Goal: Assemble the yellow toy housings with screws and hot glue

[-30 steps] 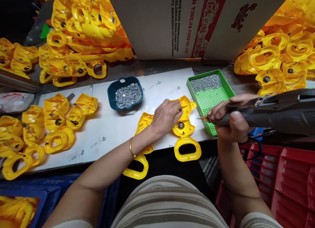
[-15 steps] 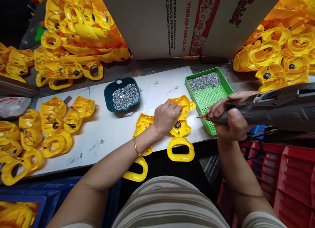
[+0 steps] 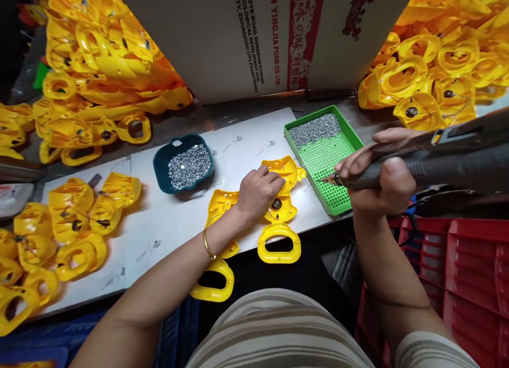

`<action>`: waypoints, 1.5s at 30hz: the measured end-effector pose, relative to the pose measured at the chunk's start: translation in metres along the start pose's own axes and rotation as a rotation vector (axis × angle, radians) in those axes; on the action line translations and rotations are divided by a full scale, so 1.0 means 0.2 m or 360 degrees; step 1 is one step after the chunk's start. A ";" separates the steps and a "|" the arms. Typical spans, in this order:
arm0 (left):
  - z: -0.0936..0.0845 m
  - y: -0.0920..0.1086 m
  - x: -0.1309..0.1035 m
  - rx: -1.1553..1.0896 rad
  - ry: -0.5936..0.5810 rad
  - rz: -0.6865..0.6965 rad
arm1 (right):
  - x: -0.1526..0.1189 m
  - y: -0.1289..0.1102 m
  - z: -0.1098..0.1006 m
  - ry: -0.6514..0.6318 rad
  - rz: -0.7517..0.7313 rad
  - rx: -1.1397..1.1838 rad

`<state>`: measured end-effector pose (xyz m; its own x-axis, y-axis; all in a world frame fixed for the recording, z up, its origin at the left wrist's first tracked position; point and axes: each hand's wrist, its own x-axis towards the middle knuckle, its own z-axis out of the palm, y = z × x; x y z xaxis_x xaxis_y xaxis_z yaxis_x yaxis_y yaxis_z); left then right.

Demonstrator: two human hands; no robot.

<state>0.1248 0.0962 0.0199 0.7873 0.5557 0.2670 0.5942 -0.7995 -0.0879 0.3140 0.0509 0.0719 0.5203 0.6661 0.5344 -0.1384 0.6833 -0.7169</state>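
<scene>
My left hand (image 3: 260, 194) is closed, its curled fingers down on the inside of a yellow plastic shell half (image 3: 283, 169). Its fingertips are hidden, so what they pinch cannot be made out. This shell has a round dark metal part and a loop handle (image 3: 279, 244) toward me. A second yellow shell half (image 3: 218, 206) lies to its left, partly under my left wrist. My right hand (image 3: 377, 185) is wrapped round a dark electric screwdriver (image 3: 421, 169). The screwdriver's bit points left, above the near part of a green perforated tray (image 3: 292, 140), which holds small screws (image 3: 316, 129).
A dark teal tub (image 3: 161, 180) of small silvery metal pieces (image 3: 190, 166) stands left of centre. More yellow shells (image 3: 71, 209) lie at the left, with piles behind on both sides. A large carton (image 3: 222, 50) stands at the back. Red crates (image 3: 477, 272) are low on the right.
The view has shifted, moving the table's things leftward in the picture. Relative to the green tray, my right hand and the screwdriver have moved slightly right. My left hand stays on the same shell.
</scene>
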 end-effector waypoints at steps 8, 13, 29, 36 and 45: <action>0.01 0.00 0.00 -0.0074 0.0098 0.0005 | 0.06 0.08 -0.14 0.0187 -0.0095 -0.0322; 0.00 0.00 0.00 -0.0102 0.0095 0.0012 | 0.10 0.16 -0.20 0.0218 -0.0119 -0.0424; 0.01 0.00 0.00 -0.0064 0.0095 0.0020 | 0.12 0.25 -0.18 0.0174 -0.0058 -0.0511; 0.01 0.00 0.00 -0.0057 0.0074 -0.0001 | 0.12 0.22 -0.18 0.0174 0.0016 -0.0539; 0.00 0.00 0.00 -0.0071 0.0057 -0.0001 | 0.12 0.25 -0.16 0.0196 -0.0067 -0.0469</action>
<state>0.1249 0.0956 0.0189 0.7802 0.5481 0.3013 0.5859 -0.8091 -0.0453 0.3475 0.0914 0.0348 0.6211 0.5856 0.5208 0.1257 0.5815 -0.8038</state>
